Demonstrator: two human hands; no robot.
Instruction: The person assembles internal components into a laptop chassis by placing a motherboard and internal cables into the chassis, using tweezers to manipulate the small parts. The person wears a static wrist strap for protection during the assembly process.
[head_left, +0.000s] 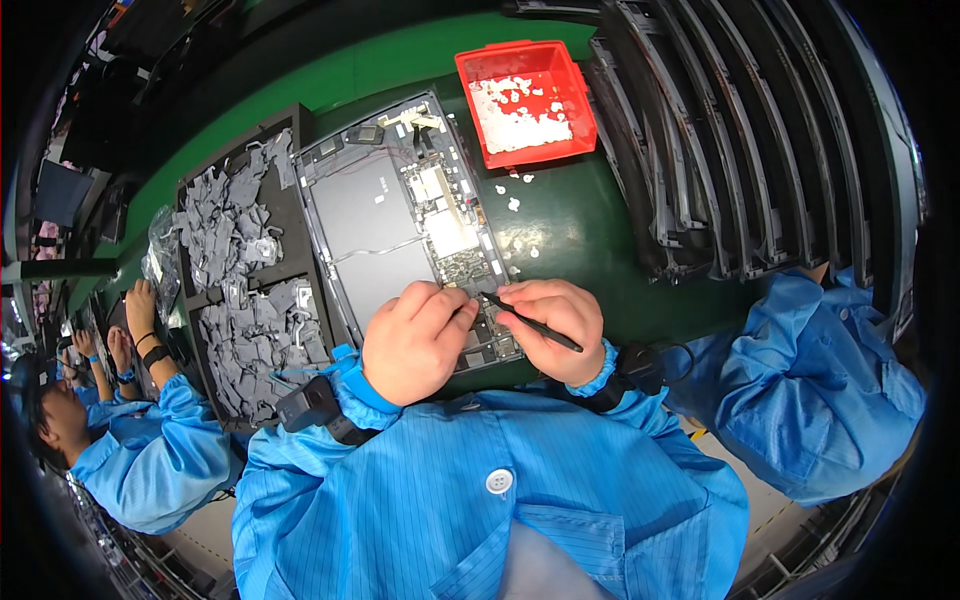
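An opened flat electronic device [365, 215] with a dark grey housing lies tilted on the green bench. A circuit board [462, 265] with pale metal shields runs along its right side. My right hand [560, 322] is closed around a slim black tweezers-like tool [543, 330], its pointed tip over the lower part of the board. My left hand [415, 340] rests on the device's lower part, fingers curled and thumb against forefinger, close to the tip. Whatever those fingers may pinch is hidden. Blue cuffs and dark wrist-worn devices cover both wrists.
Left of the device stands a dark divided tray [305, 118] heaped with grey crumpled pieces [230, 220]. A red bin [528, 155] holds small white pieces, several more scattered below it. Long dark frames [740, 140] stand rowed at right. Blue-clad co-workers [150, 455] [815, 390] flank me.
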